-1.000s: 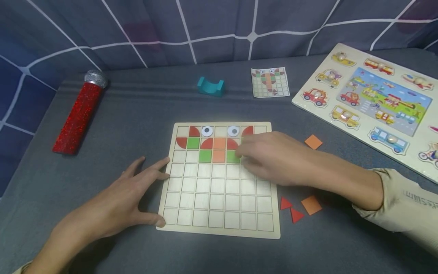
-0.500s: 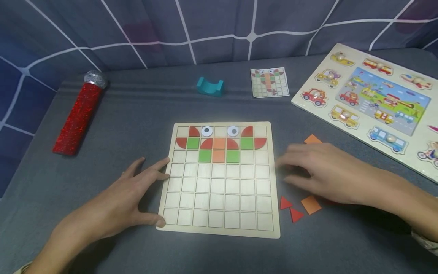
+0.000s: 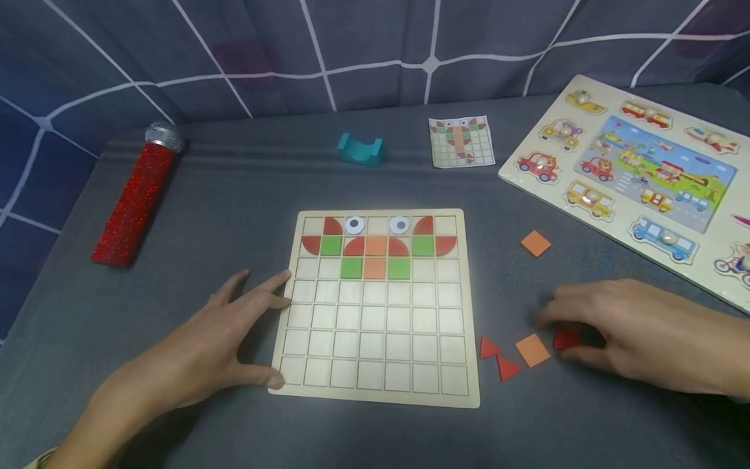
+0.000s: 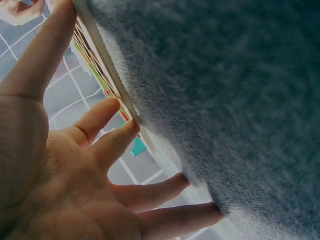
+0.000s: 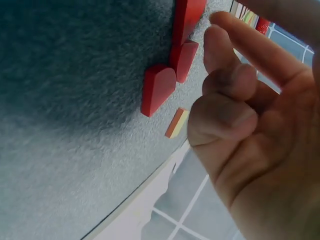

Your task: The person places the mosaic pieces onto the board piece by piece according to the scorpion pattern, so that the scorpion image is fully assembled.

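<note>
A wooden grid board (image 3: 375, 399) carries red quarter-round, green square and orange square tiles plus two eye discs in its upper rows. My left hand (image 3: 202, 352) touches the board's left edge, thumb low and fingers spread. At the right, my right hand (image 3: 638, 335) hovers over a red piece (image 3: 566, 339), fingers bent and apart from the thumb; nothing is plainly held. In the right wrist view several red pieces lie by the fingertips, including a round-ended red piece (image 5: 159, 89). Near that hand are an orange square tile (image 3: 533, 350) and two red triangles (image 3: 508, 369).
Another orange tile (image 3: 536, 243) lies right of the board. Farther back are a pattern card (image 3: 462, 142), a teal curved block (image 3: 360, 150) and a vehicle puzzle (image 3: 633, 169). A red glitter microphone (image 3: 136, 202) lies at the left; a checked curtain (image 3: 375, 52) hangs behind.
My right hand has left the board's upper right, where a green square and red quarter-round now show, and moved right and nearer to the loose red pieces. The left hand stays put.
</note>
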Available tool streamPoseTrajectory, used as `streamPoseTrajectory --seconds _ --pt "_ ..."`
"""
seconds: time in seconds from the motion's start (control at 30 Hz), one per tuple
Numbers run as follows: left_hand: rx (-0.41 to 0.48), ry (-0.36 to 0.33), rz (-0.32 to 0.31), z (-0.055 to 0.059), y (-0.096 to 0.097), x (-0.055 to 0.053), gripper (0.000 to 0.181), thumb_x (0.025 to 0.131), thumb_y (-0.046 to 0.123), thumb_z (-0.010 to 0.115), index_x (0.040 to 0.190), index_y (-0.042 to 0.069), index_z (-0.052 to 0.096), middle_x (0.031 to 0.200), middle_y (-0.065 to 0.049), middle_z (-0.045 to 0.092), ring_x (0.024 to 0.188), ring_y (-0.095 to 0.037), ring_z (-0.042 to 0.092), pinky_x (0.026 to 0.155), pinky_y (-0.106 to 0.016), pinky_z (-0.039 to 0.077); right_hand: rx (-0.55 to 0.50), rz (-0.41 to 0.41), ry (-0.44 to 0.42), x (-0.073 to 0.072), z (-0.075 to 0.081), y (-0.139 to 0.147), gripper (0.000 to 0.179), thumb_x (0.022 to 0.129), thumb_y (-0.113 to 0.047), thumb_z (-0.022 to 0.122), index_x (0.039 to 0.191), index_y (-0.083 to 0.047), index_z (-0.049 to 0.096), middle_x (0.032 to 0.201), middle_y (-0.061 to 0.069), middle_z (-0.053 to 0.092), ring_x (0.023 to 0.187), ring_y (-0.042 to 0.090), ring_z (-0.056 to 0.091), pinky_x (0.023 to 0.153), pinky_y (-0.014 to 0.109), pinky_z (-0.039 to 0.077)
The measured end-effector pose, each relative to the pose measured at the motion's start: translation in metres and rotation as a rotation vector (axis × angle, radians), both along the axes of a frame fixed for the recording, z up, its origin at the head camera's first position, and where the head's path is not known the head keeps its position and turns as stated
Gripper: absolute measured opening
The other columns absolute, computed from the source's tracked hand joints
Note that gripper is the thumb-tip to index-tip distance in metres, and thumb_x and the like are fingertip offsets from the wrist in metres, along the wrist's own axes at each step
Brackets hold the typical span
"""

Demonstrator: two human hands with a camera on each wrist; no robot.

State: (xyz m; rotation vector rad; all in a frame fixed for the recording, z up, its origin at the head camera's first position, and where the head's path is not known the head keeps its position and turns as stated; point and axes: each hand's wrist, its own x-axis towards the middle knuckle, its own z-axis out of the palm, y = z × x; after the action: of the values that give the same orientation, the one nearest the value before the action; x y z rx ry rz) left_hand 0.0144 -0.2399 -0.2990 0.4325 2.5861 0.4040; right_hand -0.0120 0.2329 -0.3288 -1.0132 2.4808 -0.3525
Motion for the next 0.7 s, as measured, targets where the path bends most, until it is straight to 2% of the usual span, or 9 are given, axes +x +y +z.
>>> streamPoseTrajectory --seconds 0.13,0.23,0.3,0.47,0.6,0.7 --pt "-0.004 -0.003 0.005 0.0 0.0 0.0 0.093 0.057 0.053 0.091 0.137 0.028 0.05 0.161 0.006 0.024 0.144 -0.05 0.009 0.092 -0.08 0.027 0.098 -0.052 -0.125 0.004 -0.005 0.006 0.041 0.074 -0.033 0.087 0.107 -0.039 0.063 0.088 -0.023 0.055 0.07 -0.002 0.047 0.057 0.026 0.043" --pt "-0.001 0.001 0.009 0.0 0.0 0.0 0.094 0.056 0.052 0.092 0.137 0.028 0.05 0.161 0.004 0.026 0.143 -0.051 0.009 0.092 -0.08 0.028 0.113 -0.092 -0.209 0.005 -0.007 0.008 0.036 0.076 -0.028 0.086 0.103 -0.037 0.063 0.077 -0.02 0.051 0.064 0.0 0.046 0.054 0.024 0.038" --pt "-0.003 0.003 0.01 0.0 0.0 0.0 0.096 0.056 0.052 0.092 0.138 0.028 0.049 0.161 0.004 0.027 0.143 -0.051 0.009 0.092 -0.08 0.027 0.091 -0.097 -0.228 0.005 -0.007 0.009 0.032 0.078 -0.026 0.084 0.098 -0.037 0.062 0.072 -0.019 0.048 0.063 0.0 0.045 0.052 0.023 0.036" --pt "-0.002 0.011 0.003 -0.002 -0.001 0.0 0.097 0.056 0.053 0.091 0.139 0.028 0.048 0.16 0.004 0.027 0.143 -0.051 0.01 0.092 -0.08 0.028 0.061 -0.051 -0.217 0.006 -0.006 0.011 0.028 0.08 -0.033 0.082 0.095 -0.041 0.06 0.074 -0.021 0.048 0.065 -0.001 0.045 0.053 0.023 0.037" --pt "-0.008 0.002 0.007 -0.001 0.0 0.0 0.097 0.057 0.052 0.092 0.14 0.029 0.048 0.16 0.005 0.027 0.143 -0.05 0.01 0.092 -0.079 0.029 0.136 -0.065 -0.218 0.008 -0.008 0.011 0.031 0.078 -0.035 0.083 0.101 -0.043 0.063 0.087 -0.019 0.051 0.071 0.001 0.048 0.056 0.025 0.043" --pt "-0.017 -0.01 0.015 0.0 0.001 0.0 0.097 0.057 0.051 0.092 0.14 0.029 0.047 0.16 0.006 0.027 0.144 -0.049 0.009 0.092 -0.079 0.03 0.199 -0.085 -0.175 0.009 -0.009 0.013 0.034 0.076 -0.036 0.084 0.101 -0.044 0.063 0.089 -0.015 0.048 0.07 0.002 0.046 0.055 0.024 0.04"
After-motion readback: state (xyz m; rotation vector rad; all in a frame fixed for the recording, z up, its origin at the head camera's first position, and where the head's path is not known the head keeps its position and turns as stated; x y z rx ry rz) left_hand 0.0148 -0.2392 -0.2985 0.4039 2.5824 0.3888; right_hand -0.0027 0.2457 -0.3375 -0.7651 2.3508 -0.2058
